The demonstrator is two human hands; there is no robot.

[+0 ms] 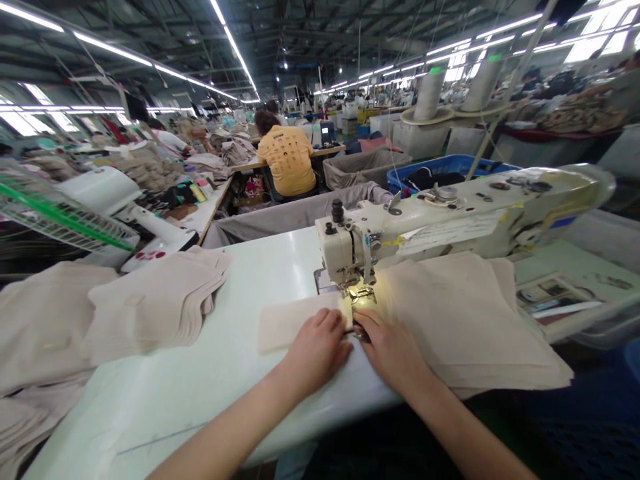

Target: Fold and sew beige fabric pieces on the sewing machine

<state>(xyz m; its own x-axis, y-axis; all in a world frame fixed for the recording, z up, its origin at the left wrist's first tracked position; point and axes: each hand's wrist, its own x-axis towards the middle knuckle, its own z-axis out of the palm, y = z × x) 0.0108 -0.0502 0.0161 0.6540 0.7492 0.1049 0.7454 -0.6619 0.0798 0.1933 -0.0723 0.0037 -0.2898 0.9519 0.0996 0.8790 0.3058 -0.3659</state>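
A small beige fabric piece (pixel 287 323) lies flat on the table, its right end by the needle area of a sewing machine (pixel 345 247). My left hand (pixel 317 350) presses on its right end with closed, bent fingers. My right hand (pixel 393 347) is closed just right of it, fingertips close below the lit presser foot (pixel 361 293). A small dark metal part (pixel 361 333) shows under the right fingers; what they pinch, if anything, is hidden. The two hands are a small gap apart.
A stack of large beige fabric panels (pixel 465 320) lies right of the needle. More cut pieces (pixel 160 300) are piled on the left near a white desk fan (pixel 105 200). Behind the table stand a grey cloth-lined bin (pixel 280 213) and a blue basket (pixel 450 167). A person in yellow (pixel 287 157) sits beyond.
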